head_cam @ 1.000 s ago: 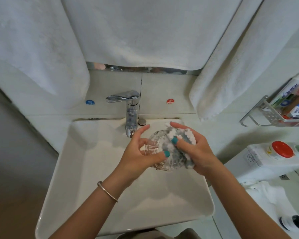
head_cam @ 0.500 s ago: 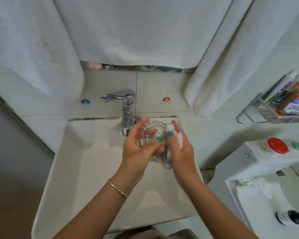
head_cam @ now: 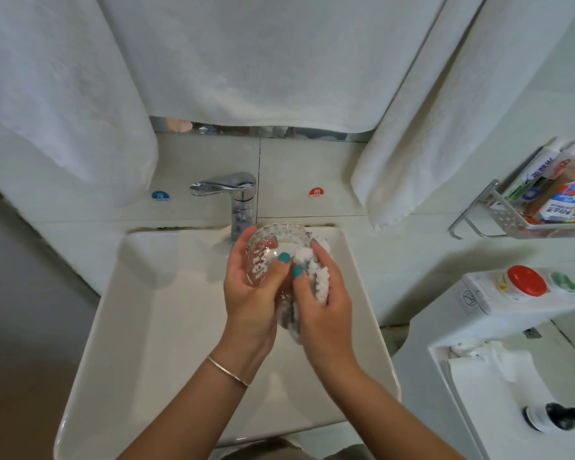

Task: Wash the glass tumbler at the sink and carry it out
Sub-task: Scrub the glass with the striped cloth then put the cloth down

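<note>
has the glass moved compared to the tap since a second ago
Yes. The glass tumbler has shifted up and back toward the faucet; its rim now overlaps the faucet base, where earlier it sat lower and to the right.

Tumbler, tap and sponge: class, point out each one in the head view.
tumbler (head_cam: 263, 257): head view, patterned glass wall.
tap (head_cam: 228, 184): head view, chrome lever on top.
sponge (head_cam: 317, 277): head view, white nubbly surface under the right hand.

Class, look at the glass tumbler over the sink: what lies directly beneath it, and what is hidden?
Below the glass tumbler lies the white sink basin. Left hand and right hand, with a scrubber, cover its lower part; the drain is hidden.
</note>
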{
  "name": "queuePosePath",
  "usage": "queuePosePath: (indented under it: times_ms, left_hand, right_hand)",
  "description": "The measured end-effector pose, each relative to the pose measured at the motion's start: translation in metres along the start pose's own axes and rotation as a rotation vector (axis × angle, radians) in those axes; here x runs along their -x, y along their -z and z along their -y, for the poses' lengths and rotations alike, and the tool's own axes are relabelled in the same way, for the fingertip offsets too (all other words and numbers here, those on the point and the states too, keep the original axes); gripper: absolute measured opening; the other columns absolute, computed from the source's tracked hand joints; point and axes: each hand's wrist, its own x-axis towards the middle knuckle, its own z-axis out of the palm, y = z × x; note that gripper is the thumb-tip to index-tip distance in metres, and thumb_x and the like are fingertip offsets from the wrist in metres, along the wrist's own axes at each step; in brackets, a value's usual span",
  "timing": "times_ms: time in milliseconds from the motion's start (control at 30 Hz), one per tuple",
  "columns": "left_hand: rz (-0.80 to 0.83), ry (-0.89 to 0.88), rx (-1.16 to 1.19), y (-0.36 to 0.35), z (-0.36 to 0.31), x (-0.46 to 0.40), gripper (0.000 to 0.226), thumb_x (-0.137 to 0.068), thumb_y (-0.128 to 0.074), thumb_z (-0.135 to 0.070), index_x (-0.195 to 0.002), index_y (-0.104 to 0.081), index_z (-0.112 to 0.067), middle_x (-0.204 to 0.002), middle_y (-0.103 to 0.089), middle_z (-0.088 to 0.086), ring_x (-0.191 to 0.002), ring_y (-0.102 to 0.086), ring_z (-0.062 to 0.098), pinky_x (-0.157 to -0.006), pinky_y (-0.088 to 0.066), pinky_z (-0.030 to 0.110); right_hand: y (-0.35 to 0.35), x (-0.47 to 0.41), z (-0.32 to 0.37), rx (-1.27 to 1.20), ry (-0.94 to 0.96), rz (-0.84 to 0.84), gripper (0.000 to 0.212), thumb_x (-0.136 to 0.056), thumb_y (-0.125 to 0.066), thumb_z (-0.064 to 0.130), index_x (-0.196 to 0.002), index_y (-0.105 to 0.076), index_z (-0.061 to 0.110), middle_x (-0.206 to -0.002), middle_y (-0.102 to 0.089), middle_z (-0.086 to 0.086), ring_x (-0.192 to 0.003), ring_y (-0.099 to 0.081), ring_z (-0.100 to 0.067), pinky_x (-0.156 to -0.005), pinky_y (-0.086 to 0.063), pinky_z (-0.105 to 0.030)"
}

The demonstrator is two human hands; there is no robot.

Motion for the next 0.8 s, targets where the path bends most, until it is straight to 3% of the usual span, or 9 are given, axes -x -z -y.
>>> queuePosePath:
  times_ms: [133,233,300,367,500,600,633,700,800]
  left_hand:
    - [0.063,0.018,-0.186,0.01,-0.005,0.007,0.066,-0.075,-0.07,0.007,-0.127,-0.049,-0.028,-0.114,-0.068,0.008,-0.1,-0.069,0.024,-0.08,-0.059,0.033]
    - [0.114,0.183,-0.325,0.015,-0.021,-0.001,0.062,-0.079,-0.069,0.007,-0.128,-0.044,-0.02,-0.104,-0.07,0.016,-0.077,-0.071,0.025,-0.07,-0.061,0.037]
    - [0.195,0.285,-0.34,0.017,-0.029,-0.005,0.057,-0.081,-0.066,0.008,-0.13,-0.044,-0.011,-0.087,-0.071,0.017,-0.06,-0.069,0.024,-0.058,-0.06,0.033]
    - [0.23,0.298,-0.331,0.013,-0.028,-0.006,0.053,-0.08,-0.064,0.012,-0.128,-0.047,-0.005,-0.082,-0.071,0.016,-0.056,-0.068,0.022,-0.054,-0.058,0.029]
    - [0.038,0.168,-0.226,0.001,-0.012,-0.005,0.045,-0.082,-0.062,0.014,-0.122,-0.053,-0.003,-0.096,-0.069,0.018,-0.064,-0.069,0.019,-0.058,-0.059,0.024]
    - [-0.136,0.096,-0.159,0.001,0.006,-0.003,0.047,-0.082,-0.064,0.012,-0.125,-0.052,-0.003,-0.112,-0.066,0.021,-0.081,-0.069,0.026,-0.07,-0.06,0.029]
    - [-0.166,0.08,-0.151,0.002,0.013,0.002,0.048,-0.082,-0.065,0.01,-0.125,-0.051,-0.004,-0.113,-0.066,0.021,-0.088,-0.069,0.029,-0.076,-0.059,0.034]
    - [-0.17,0.045,-0.177,0.003,0.025,0.018,0.044,-0.082,-0.067,0.007,-0.121,-0.049,-0.003,-0.112,-0.067,0.021,-0.098,-0.067,0.033,-0.085,-0.056,0.04]
    - [-0.122,0.004,-0.198,-0.003,0.03,0.029,0.031,-0.082,-0.068,0.006,-0.109,-0.054,-0.001,-0.1,-0.069,0.017,-0.091,-0.068,0.029,-0.083,-0.056,0.037]
  right_hand:
    - [0.015,-0.032,0.006,0.011,-0.012,0.007,0.026,-0.093,-0.061,0.008,-0.112,-0.065,0.025,-0.109,-0.071,0.003,-0.101,-0.068,-0.01,-0.092,-0.055,-0.033]
    - [0.041,-0.054,0.017,0.087,0.005,0.248,0.027,-0.09,-0.064,0.006,-0.111,-0.069,0.023,-0.11,-0.072,-0.002,-0.102,-0.068,-0.02,-0.084,-0.058,-0.031]
    - [0.054,-0.062,0.025,0.159,0.0,0.444,0.031,-0.088,-0.064,0.005,-0.114,-0.069,0.021,-0.113,-0.072,-0.004,-0.104,-0.068,-0.025,-0.086,-0.058,-0.037]
    - [0.057,-0.066,0.028,0.176,0.002,0.5,0.033,-0.09,-0.063,0.005,-0.119,-0.067,0.021,-0.115,-0.071,-0.005,-0.105,-0.067,-0.027,-0.088,-0.057,-0.041]
    - [0.029,-0.038,0.004,0.001,-0.056,0.172,0.037,-0.095,-0.06,0.019,-0.131,-0.056,0.027,-0.117,-0.068,-0.002,-0.103,-0.068,-0.011,-0.088,-0.057,-0.031]
    - [0.008,0.002,-0.022,-0.018,-0.077,0.07,0.053,-0.085,-0.059,0.052,-0.136,-0.044,0.047,-0.137,-0.054,0.003,-0.123,-0.056,-0.012,-0.102,-0.049,-0.04]
    - [0.008,0.002,-0.022,-0.026,-0.079,0.044,0.053,-0.085,-0.059,0.053,-0.135,-0.045,0.048,-0.137,-0.054,0.002,-0.123,-0.056,-0.013,-0.103,-0.048,-0.043]
    - [0.019,-0.015,-0.015,-0.053,-0.082,0.019,0.041,-0.093,-0.059,0.034,-0.133,-0.051,0.038,-0.124,-0.063,0.002,-0.111,-0.064,-0.012,-0.097,-0.053,-0.045]
    - [0.026,-0.029,-0.004,-0.11,-0.093,-0.022,0.035,-0.096,-0.058,0.025,-0.13,-0.055,0.033,-0.118,-0.066,0.005,-0.105,-0.067,-0.011,-0.093,-0.055,-0.044]
